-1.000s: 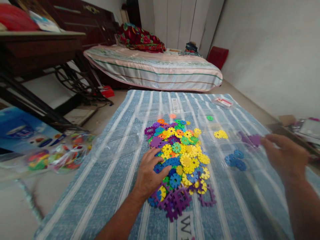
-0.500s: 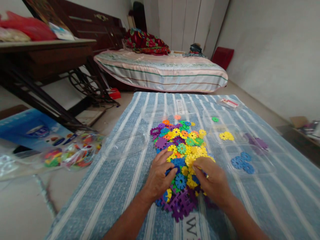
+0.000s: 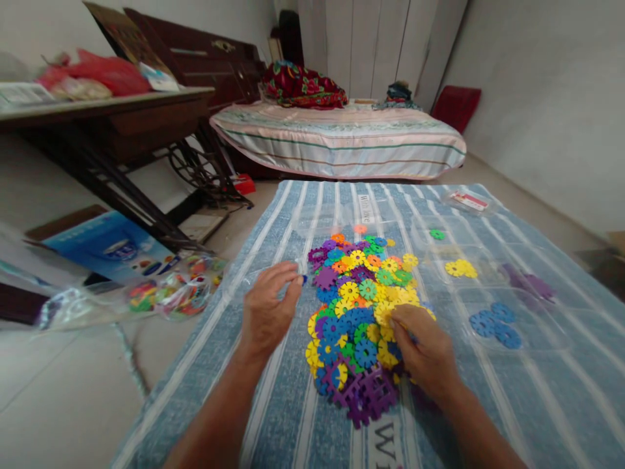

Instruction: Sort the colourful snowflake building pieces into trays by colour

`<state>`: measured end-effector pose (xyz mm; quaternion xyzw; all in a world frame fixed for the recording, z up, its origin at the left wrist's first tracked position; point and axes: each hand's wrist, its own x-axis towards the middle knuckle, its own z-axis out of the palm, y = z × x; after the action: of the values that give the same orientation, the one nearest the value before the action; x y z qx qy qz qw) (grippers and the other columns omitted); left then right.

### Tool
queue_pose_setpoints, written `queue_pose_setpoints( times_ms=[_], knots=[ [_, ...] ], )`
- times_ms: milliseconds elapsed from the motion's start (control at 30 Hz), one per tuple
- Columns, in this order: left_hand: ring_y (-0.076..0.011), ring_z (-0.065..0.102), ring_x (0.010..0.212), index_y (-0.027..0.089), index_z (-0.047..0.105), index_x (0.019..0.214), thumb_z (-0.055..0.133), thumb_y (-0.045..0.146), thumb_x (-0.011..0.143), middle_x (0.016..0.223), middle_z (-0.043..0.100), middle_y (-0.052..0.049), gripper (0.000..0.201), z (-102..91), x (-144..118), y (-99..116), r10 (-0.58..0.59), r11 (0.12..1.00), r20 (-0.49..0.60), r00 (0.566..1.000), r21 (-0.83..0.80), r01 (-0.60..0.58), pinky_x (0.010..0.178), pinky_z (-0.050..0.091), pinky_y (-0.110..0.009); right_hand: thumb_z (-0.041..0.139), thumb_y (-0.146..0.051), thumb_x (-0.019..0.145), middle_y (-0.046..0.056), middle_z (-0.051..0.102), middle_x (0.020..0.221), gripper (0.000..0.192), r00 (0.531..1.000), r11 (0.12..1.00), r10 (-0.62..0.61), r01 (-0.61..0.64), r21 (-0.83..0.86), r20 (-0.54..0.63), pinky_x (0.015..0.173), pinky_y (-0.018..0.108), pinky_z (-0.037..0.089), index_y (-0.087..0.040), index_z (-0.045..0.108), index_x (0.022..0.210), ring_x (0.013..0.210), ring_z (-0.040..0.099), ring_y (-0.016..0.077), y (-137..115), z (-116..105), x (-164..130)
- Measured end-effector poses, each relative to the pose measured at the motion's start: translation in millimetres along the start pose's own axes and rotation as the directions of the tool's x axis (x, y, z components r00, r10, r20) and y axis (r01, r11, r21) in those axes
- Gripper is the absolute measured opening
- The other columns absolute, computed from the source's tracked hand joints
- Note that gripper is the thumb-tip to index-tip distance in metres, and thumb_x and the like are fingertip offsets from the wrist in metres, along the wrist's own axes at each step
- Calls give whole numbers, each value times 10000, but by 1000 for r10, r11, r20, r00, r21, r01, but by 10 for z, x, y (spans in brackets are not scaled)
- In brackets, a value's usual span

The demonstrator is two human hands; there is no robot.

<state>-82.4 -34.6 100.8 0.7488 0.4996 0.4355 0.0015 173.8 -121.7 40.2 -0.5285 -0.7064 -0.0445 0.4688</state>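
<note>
My left hand [image 3: 271, 309] is off the left side of the pile, thumb and fingertips pinched on a small dark blue notched disc [image 3: 305, 279], mostly hidden by the fingers. At the right side of the heap, my right hand [image 3: 426, 348] is closed, with fingertips against the yellow notched discs [image 3: 385, 311]. A yellow edge shows in its grip, largely covered by the fingers. The heap between my hands mixes blue discs [image 3: 365, 352], green discs [image 3: 367, 289], orange discs [image 3: 373, 262] and purple square-toothed pieces [image 3: 378, 389].
Clear plastic trays on the right hold a green disc [image 3: 436, 234], yellow discs [image 3: 461, 268], purple pieces [image 3: 537, 286] and blue discs [image 3: 495, 324]. Another clear tray [image 3: 317, 218] lies behind the heap. A striped cloth [image 3: 195, 397] covers the table. A bed [image 3: 342, 140] stands beyond.
My left hand has moved left, out of the pile, with a dark blue disc between its fingertips. My right hand stays at the heap's right side. The view has turned slightly left.
</note>
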Motion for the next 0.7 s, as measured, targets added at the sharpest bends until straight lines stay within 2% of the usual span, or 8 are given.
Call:
queue_pose_setpoints(
  times_ms=[67, 167, 267, 333, 433, 500, 600, 700],
  knots=[
    [-225, 626, 978, 177, 657, 789, 510, 321, 831, 969, 701, -89, 211, -155, 162, -217, 0, 979, 2, 1000, 203, 0, 933, 471, -397, 535, -198, 860, 49, 701, 882, 117, 1000, 1000, 11, -11, -3, 7, 808, 351, 551, -210, 645, 897, 860, 662, 180, 26, 1, -26],
    [-256, 602, 1002, 179, 652, 763, 452, 303, 828, 986, 690, -104, 244, -329, 352, -449, -74, 890, 174, 982, 456, -13, 938, 444, -405, 530, -211, 860, 49, 703, 874, 124, 999, 1000, 25, -25, -1, 27, 786, 346, 560, -213, 652, 881, 838, 669, 182, 31, 2, -48],
    [-271, 607, 964, 166, 658, 755, 418, 286, 812, 940, 695, -118, 274, -400, 446, -487, -225, 784, 372, 900, 618, -59, 882, 454, -384, 527, -220, 862, 56, 704, 873, 127, 999, 999, 38, -38, -4, 37, 779, 350, 563, -210, 653, 868, 834, 669, 189, 16, -6, -56],
    [-269, 620, 921, 165, 666, 750, 396, 289, 811, 903, 703, -116, 303, -405, 460, -442, -312, 728, 454, 835, 679, -97, 835, 459, -372, 521, -227, 865, 54, 705, 872, 136, 998, 999, 54, -54, -1, 44, 779, 353, 562, -214, 657, 862, 831, 669, 190, 8, -18, -61],
    [-264, 630, 904, 155, 677, 775, 365, 317, 830, 899, 711, -120, 356, -406, 436, -380, -340, 715, 513, 788, 686, -138, 842, 443, -369, 519, -235, 867, 51, 705, 863, 146, 995, 996, 87, -88, 11, 43, 783, 352, 559, -216, 664, 861, 831, 669, 191, 10, -37, -70],
    [-257, 633, 915, 146, 681, 820, 344, 361, 849, 930, 712, -122, 401, -427, 402, -384, -317, 758, 555, 769, 635, -146, 867, 431, -365, 520, -237, 867, 51, 704, 860, 145, 994, 995, 103, -104, 13, 42, 783, 350, 557, -211, 662, 858, 831, 667, 191, 19, -46, -75],
    [-250, 641, 924, 156, 681, 892, 338, 443, 864, 963, 713, -107, 447, -487, 331, -450, -285, 824, 659, 696, 539, -173, 873, 428, -359, 522, -234, 868, 51, 702, 858, 135, 994, 995, 99, -100, 13, 52, 772, 341, 555, -206, 653, 854, 824, 664, 186, 32, -51, -78],
    [-269, 635, 979, 179, 673, 957, 440, 423, 828, 1023, 708, -98, 362, -534, 243, -521, -276, 845, 709, 648, 500, -187, 908, 410, -393, 524, -234, 871, 47, 699, 851, 124, 996, 996, 87, -87, 15, 38, 769, 336, 555, -208, 644, 853, 818, 662, 180, 31, -48, -80]
  ],
)
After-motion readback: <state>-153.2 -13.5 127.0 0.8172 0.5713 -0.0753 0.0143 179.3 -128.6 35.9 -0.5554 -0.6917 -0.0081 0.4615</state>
